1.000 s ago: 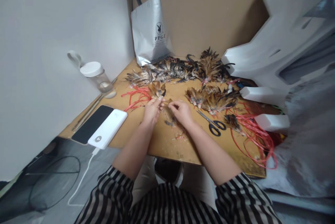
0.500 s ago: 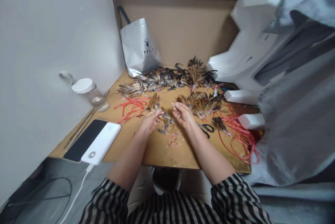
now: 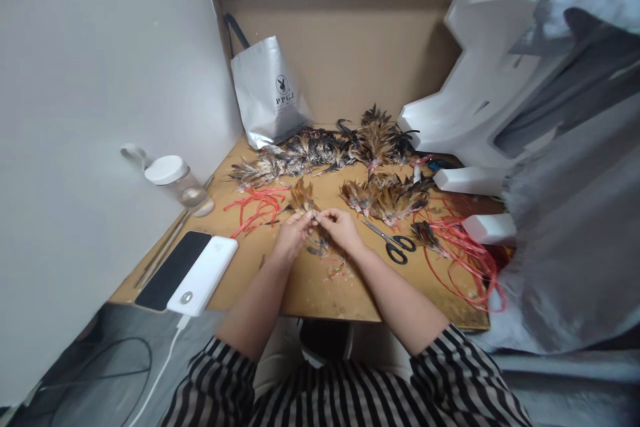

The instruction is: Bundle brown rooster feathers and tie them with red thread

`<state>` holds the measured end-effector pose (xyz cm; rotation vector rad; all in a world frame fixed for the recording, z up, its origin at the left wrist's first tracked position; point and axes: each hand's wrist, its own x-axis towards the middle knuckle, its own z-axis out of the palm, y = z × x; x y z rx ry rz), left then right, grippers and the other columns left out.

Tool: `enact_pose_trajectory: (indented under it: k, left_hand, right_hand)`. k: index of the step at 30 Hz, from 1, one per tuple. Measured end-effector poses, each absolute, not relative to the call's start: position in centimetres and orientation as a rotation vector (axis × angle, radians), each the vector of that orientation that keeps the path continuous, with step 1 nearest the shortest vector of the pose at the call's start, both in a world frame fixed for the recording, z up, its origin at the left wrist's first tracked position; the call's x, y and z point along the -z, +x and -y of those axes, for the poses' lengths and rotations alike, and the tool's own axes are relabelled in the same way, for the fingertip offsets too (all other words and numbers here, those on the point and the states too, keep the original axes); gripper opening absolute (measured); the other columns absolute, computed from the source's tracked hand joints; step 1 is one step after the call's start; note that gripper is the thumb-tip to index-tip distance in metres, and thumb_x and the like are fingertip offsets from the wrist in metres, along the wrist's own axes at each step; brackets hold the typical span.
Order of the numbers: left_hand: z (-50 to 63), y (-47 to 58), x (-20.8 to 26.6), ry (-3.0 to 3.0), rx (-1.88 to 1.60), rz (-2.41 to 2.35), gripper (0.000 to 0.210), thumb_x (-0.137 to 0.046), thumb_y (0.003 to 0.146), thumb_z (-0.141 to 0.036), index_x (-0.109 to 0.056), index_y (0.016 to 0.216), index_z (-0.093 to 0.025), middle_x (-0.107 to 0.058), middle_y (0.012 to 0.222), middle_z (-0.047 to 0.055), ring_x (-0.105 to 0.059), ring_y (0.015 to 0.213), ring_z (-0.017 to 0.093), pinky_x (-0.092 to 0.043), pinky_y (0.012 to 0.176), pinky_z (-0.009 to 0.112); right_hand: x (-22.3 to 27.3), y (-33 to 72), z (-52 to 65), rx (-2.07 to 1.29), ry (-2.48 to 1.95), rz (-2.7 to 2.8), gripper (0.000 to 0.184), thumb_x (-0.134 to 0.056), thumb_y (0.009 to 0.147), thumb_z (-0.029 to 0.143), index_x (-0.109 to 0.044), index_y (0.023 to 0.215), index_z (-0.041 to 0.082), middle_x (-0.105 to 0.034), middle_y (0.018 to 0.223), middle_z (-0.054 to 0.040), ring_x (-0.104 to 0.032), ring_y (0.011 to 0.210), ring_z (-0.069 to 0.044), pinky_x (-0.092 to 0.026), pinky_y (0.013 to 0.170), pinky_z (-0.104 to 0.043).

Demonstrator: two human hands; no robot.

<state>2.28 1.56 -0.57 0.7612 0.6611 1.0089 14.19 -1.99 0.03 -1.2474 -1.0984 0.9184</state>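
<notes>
My left hand [image 3: 293, 232] is closed on the base of a small bunch of brown feathers [image 3: 302, 195], whose tips fan out upward. My right hand [image 3: 341, 228] is pinched, its fingertips meeting those of my left hand at the base of this bunch. What the right fingers grip there is too small to make out. Loose dark feathers [image 3: 320, 247] lie on the table just beneath my hands. Beside my right hand rest black-handled scissors [image 3: 393, 240], their blades pointing toward the upper left.
A row of bundled feathers [image 3: 385, 199] lies right of my hands, with a mottled feather pile [image 3: 310, 150] behind. Red plastic strips [image 3: 255, 207] lie left, more red strips [image 3: 465, 257] right. A phone [image 3: 173, 269], white power bank [image 3: 203, 276], bottle [image 3: 180, 184] and silver bag [image 3: 267, 94] stand around.
My right hand has moved left, from apart to touching my left hand at the base of the feather bunch. The scissors now show more fully. The view has shifted slightly.
</notes>
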Motion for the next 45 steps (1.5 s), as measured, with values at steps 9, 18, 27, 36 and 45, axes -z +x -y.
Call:
enact_pose_trajectory:
  k: [9,18,27,36,45]
  left_hand:
    - [-1.3,2.5,0.5,0.816,-1.009,-0.749,0.03,-0.074,0.054,-0.03,-0.062,0.074,-0.01,-0.061,0.063,0.002,-0.053,0.055,0.007,-0.035,0.047,0.016]
    - [-1.7,2.8,1.6,0.943,-1.037,-0.793,0.026,-0.07,0.058,-0.033,-0.061,0.068,-0.011,-0.058,0.055,0.001,-0.05,0.047,0.006,-0.035,0.046,0.017]
    - [-1.9,2.6,2.1,1.023,-1.04,-0.812,0.021,-0.068,0.063,-0.031,-0.062,0.068,-0.011,-0.06,0.062,0.002,-0.05,0.049,0.005,-0.038,0.049,0.018]
    - [-1.2,2.5,1.0,0.992,-0.972,-0.726,0.022,-0.069,0.061,-0.031,-0.06,0.066,-0.011,-0.057,0.056,0.0,-0.049,0.047,0.005,-0.037,0.048,0.018]
    - [-1.0,2.3,0.7,1.013,-0.897,-0.697,0.02,-0.068,0.063,-0.029,-0.063,0.068,-0.011,-0.059,0.06,0.002,-0.049,0.049,0.005,-0.037,0.048,0.017]
  right_hand:
    - [-0.3,13.2,2.0,-0.963,-1.176,0.904,0.022,-0.063,0.063,0.036,-0.062,0.069,0.015,-0.063,0.062,-0.0019,-0.055,0.057,-0.012,-0.043,0.059,-0.025]
    - [0.3,13.9,1.6,-0.871,-1.268,1.024,0.016,-0.065,0.061,0.03,-0.058,0.065,0.016,-0.055,0.055,0.0019,-0.046,0.05,-0.009,-0.037,0.052,-0.022]
    - [-0.3,15.2,1.5,-1.137,-1.186,0.855,0.027,-0.068,0.058,0.039,-0.059,0.064,0.014,-0.047,0.044,0.0051,-0.034,0.04,-0.005,-0.024,0.042,-0.021]
    - [-0.5,15.2,1.8,-1.458,-1.024,0.856,0.027,-0.072,0.055,0.034,-0.06,0.067,0.013,-0.058,0.055,0.0,-0.04,0.044,-0.005,-0.025,0.043,-0.019]
    - [-0.7,15.6,2.0,-1.392,-1.01,0.8,0.03,-0.074,0.05,0.03,-0.056,0.068,0.015,-0.059,0.054,0.0024,-0.044,0.044,-0.006,-0.028,0.044,-0.018]
